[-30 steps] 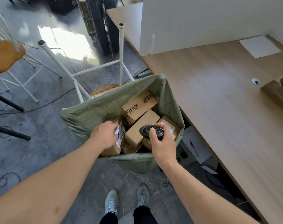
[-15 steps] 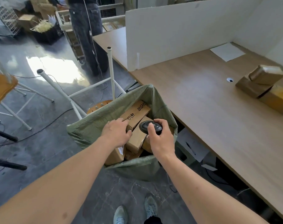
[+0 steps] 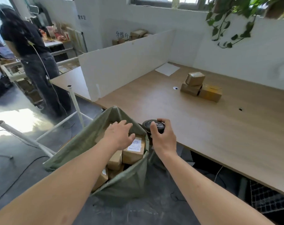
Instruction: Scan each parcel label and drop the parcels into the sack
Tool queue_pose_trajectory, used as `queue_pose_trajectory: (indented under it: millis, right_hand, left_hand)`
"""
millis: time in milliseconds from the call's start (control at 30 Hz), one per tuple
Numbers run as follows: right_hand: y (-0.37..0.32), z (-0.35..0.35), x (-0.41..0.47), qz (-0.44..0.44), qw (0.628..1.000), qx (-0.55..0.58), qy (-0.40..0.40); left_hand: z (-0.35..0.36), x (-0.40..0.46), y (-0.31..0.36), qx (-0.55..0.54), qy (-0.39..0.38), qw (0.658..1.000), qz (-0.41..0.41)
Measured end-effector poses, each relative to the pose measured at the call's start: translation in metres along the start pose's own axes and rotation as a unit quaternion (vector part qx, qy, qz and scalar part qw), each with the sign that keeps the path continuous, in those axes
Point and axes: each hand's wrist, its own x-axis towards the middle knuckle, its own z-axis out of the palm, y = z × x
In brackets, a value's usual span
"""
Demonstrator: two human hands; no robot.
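Our left hand has let go of the box, which now lies under its open fingers in the sack. Our right hand still grips the scanner; three boxes wait far ahead of it on the table.

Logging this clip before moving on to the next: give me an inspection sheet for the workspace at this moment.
Surface: long light wooden table, white divider panel at its far left.
Job's things: green woven sack on the floor, holding brown cardboard parcels; three more brown cardboard boxes stacked on the table.
Clutter: white paper sheet at the table's far edge.
Hands: left hand open above the sack; right hand grips a round black scanner.
Cables: black floor cable.
Surroundings: second person standing at left; white metal frame; hanging green plant.
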Motion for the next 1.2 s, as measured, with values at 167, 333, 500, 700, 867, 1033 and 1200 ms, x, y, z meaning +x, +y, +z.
queue_pose_trajectory:
  millis: [167, 333, 500, 700, 867, 1033, 1200]
  right_hand:
    - [0.007, -0.059, 0.017, 0.0, 0.999, 0.005, 0.051]
    - [0.02, -0.136, 0.043, 0.003, 0.997, 0.011, 0.081]
    - [0.036, -0.213, 0.072, 0.008, 0.994, 0.027, 0.106]
    - [0.054, -0.28, 0.109, 0.012, 0.991, 0.026, 0.13]
    - [0.067, -0.309, 0.161, 0.013, 0.987, 0.027, 0.157]
    - [0.074, -0.325, 0.24, 0.028, 0.979, 0.038, 0.2]
    - [0.082, -0.332, 0.338, 0.053, 0.967, 0.037, 0.246]
  left_hand:
    - [-0.025, 0.015, 0.076, 0.011, 0.025, 0.998, 0.054]
    - [-0.04, 0.039, 0.163, 0.005, 0.034, 0.995, 0.093]
    - [-0.05, 0.072, 0.243, -0.003, 0.044, 0.993, 0.113]
    - [-0.057, 0.114, 0.318, 0.0, 0.044, 0.99, 0.133]
    - [-0.058, 0.173, 0.36, 0.011, 0.034, 0.986, 0.161]
    - [-0.064, 0.261, 0.393, 0.026, 0.029, 0.978, 0.205]
    - [-0.075, 0.38, 0.424, 0.016, 0.034, 0.966, 0.256]
